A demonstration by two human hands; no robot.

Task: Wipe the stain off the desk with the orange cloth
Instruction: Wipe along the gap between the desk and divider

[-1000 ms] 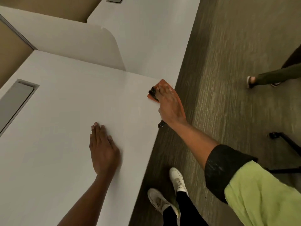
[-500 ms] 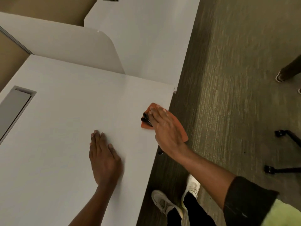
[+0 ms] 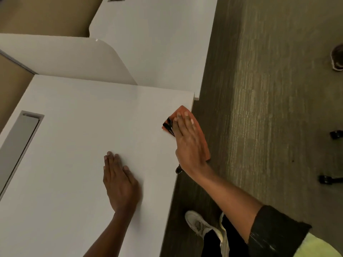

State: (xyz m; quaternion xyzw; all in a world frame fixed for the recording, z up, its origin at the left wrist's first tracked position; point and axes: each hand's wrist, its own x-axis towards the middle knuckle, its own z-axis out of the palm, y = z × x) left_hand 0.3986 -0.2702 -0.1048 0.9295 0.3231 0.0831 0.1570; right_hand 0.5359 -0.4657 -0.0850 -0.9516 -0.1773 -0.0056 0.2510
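My right hand (image 3: 187, 143) presses flat on the orange cloth (image 3: 202, 135) at the right edge of the white desk (image 3: 74, 145), just short of its far corner. Part of the cloth hangs over the edge. A black marker (image 3: 168, 125) lies under the same hand; its tip sticks out by the fingers and its other end shows at the wrist. My left hand (image 3: 118, 177) rests flat on the desk to the left and nearer to me, holding nothing. I see no stain on the bare desk; the spot under the cloth is hidden.
A grey cable slot (image 3: 20, 141) is set into the desk at the left. A curved white divider (image 3: 74, 58) and a second white desk (image 3: 157, 43) stand beyond. On the carpet to the right are chair casters (image 3: 336, 134), someone's shoe (image 3: 336, 60), and my white shoes (image 3: 200, 224).
My right hand slid the cloth from the far corner toward me along the desk edge, then a little back outward. My left hand stayed flat in place.
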